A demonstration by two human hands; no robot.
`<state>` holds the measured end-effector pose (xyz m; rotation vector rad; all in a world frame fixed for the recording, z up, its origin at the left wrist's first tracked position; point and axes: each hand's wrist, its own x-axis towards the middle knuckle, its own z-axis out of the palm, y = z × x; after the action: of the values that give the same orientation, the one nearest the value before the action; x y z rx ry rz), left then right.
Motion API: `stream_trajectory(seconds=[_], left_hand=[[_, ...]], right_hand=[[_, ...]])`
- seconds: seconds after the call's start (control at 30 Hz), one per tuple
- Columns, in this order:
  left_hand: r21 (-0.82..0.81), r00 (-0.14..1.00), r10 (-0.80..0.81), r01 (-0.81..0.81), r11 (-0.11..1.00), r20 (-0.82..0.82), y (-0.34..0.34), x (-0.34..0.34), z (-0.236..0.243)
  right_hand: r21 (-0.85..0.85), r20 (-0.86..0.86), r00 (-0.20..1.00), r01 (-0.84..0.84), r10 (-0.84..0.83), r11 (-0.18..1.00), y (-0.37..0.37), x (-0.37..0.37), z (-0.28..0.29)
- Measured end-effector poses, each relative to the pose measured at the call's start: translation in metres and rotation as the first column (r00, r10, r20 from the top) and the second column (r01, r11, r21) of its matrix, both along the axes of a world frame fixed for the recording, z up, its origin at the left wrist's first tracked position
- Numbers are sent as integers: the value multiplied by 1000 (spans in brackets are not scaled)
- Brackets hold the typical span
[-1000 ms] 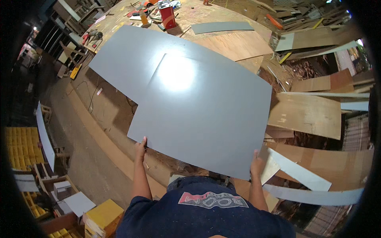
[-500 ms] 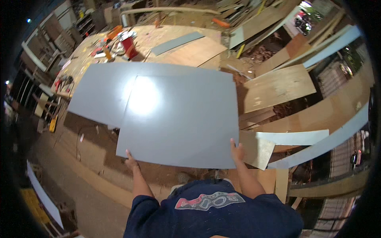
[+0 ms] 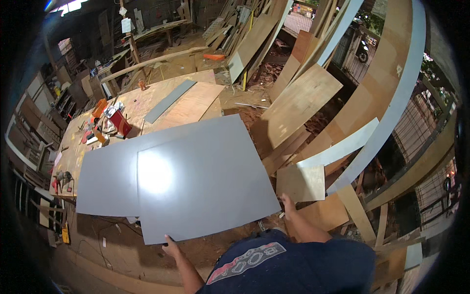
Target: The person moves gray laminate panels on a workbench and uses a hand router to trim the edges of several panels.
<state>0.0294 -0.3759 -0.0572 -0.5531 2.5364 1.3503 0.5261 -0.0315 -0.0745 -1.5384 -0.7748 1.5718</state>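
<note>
Grey panel [image 3: 210, 181], out partly over the worktop [image 3: 161, 88], is clamped by left grip [image 3: 171, 247] at the near edge, right grip [image 3: 289, 206] at the corner: likely stiff, slick, unwieldy, best held wide!

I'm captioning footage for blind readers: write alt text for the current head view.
A person's left hand and right hand are at the near edge of a glossy gray panel, apparently overlapping another gray sheet on a wooden worktable.

One wide fisheye view looks down from head height, close above the near navy shirt [image 3: 313, 267], facing the table [image 3: 152, 95] beyond.
</note>
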Motion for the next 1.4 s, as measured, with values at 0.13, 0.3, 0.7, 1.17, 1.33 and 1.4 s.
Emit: stream_trajectory(seconds=[0.13,0.3,0.7,1.17,1.33,1.4], left_hand=[[284,1000,2,-4,959,7,-9,-15,14],[636,997,-48,-2,772,62,8,-19,-1],[758,988,-52,-79,647,147,-11,-53,-3],[631,945,-238,46,775,223,-56,-9,17],[507,793,-501,291,811,347,-117,17,-12],[297,817,-495,414,861,297,-173,23,-35]], right_hand=[[-193,-292,870,-461,398,866,-84,-4,22],[-42,464,407,-877,786,479,-103,-21,13],[-130,809,214,-843,548,522,-101,-71,17],[-491,505,-416,-859,757,-145,-112,-140,72],[-313,370,-563,-824,739,-471,-122,-271,183],[-171,418,-444,-895,793,-411,-134,-342,208]])
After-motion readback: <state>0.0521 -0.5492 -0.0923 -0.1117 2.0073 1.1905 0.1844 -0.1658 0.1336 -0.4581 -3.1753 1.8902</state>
